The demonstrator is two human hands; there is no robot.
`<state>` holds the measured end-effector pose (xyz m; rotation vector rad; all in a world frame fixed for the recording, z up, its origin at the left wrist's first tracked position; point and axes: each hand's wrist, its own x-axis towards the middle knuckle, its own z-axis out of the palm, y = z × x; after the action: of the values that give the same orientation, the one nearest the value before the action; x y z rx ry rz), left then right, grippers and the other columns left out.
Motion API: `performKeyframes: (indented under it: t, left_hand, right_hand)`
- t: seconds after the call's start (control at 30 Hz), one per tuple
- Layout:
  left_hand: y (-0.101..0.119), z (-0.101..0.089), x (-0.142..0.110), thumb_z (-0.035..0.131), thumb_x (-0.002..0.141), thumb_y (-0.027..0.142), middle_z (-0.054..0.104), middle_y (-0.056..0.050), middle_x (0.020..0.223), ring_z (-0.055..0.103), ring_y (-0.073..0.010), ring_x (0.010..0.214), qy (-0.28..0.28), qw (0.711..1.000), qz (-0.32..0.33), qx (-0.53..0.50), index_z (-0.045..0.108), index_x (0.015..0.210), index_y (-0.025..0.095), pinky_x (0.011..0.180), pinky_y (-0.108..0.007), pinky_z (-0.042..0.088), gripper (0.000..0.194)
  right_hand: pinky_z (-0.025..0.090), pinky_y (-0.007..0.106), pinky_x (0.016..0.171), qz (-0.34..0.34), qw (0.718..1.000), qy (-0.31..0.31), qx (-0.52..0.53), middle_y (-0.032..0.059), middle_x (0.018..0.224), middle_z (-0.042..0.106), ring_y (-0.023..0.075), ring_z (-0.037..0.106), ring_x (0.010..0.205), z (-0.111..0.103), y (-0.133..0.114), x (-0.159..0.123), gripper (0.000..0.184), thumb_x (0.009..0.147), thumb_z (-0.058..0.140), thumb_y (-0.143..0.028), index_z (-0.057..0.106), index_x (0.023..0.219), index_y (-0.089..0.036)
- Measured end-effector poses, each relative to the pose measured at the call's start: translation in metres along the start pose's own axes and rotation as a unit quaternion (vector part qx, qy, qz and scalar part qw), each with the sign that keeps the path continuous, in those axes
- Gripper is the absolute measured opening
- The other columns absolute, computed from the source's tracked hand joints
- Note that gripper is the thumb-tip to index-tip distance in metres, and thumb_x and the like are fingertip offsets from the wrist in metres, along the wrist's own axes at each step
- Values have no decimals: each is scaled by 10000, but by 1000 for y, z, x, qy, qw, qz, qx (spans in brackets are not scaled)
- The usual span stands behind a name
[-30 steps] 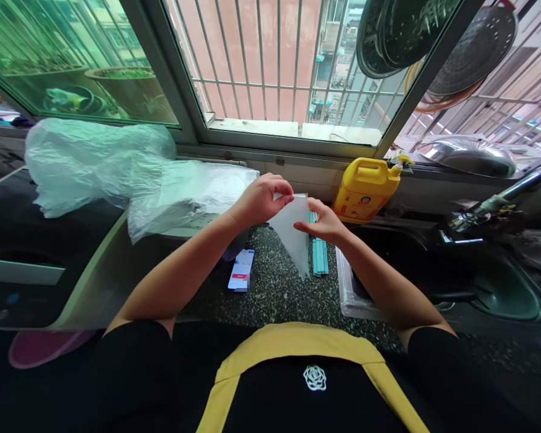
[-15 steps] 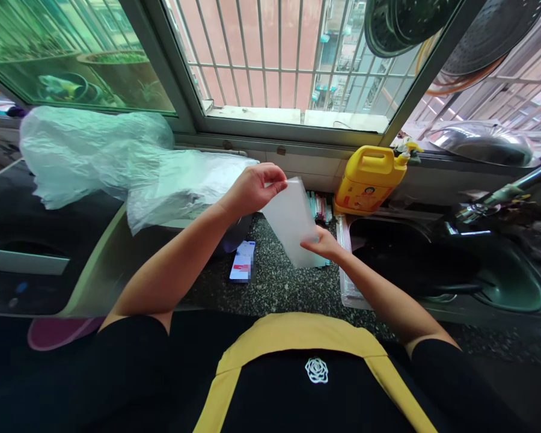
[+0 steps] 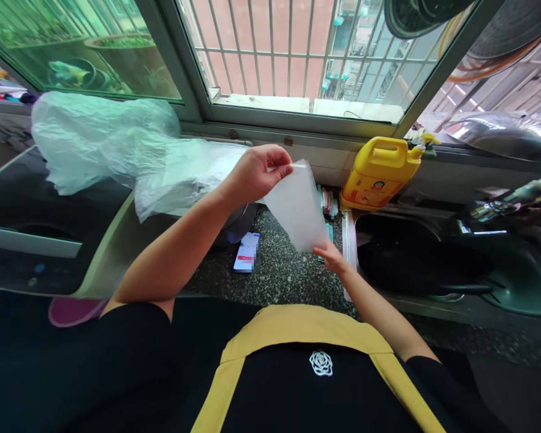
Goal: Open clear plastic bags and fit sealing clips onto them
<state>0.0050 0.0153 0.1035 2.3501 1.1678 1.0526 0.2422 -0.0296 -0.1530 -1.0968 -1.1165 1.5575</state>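
A frosted, translucent plastic bag [image 3: 296,207] hangs tilted over the countertop, its narrow upper edge towards the window. My left hand [image 3: 265,171] pinches that upper edge between thumb and fingertips. At the lower right corner, my right hand [image 3: 330,255] grips the bag with the thumb in front; its other fingers are partly hidden. Below and left of the bag, a phone [image 3: 246,252] with a lit screen lies on the speckled dark countertop [image 3: 279,273]. Behind the bag's right side sit several small coloured packets [image 3: 328,203], partly covered and too small to make out.
A yellow jug [image 3: 374,177] stands by the sink [image 3: 349,240], which holds a dark pan [image 3: 419,264]. Crumpled clear plastic [image 3: 103,138] covers things at the left, beside a black appliance [image 3: 22,240]. A metal faucet [image 3: 514,198] reaches in from the right.
The view has shifted slightly, so the scene sits higher and further right. My right hand has slid down along the bag to its lower corner. My left hand keeps its pinch.
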Motion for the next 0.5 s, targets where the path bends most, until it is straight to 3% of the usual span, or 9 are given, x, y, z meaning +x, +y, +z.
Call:
performKeyframes:
  t: [0.1, 0.23, 0.5]
  left_hand:
    - [-2, -2, 1, 534, 779, 223, 581, -16, 705, 528, -127, 743, 4, 1000, -11, 1, 615, 762, 139, 677, -266, 439, 118]
    - [-7, -2, 1, 536, 765, 211, 562, -11, 679, 521, -129, 741, 9, 1000, -18, 3, 614, 761, 140, 665, -263, 433, 105]
    - [-10, -8, -4, 534, 772, 222, 546, -11, 645, 521, -137, 737, 21, 999, -36, 12, 611, 730, 136, 679, -278, 437, 123]
  right_hand:
    - [506, 341, 730, 43, 997, -24, 54, 63, 839, 678, 206, 624, 821, 11, 14, -3, 545, 468, 833, -497, 625, 875, -200]
    - [504, 321, 650, 67, 992, 4, 110, 31, 767, 659, 187, 620, 747, 24, 21, -3, 477, 449, 842, -479, 625, 782, -214]
    - [387, 228, 510, 83, 986, 22, 144, -58, 500, 515, 67, 460, 494, 31, 22, -4, 394, 441, 851, -415, 557, 541, -171]
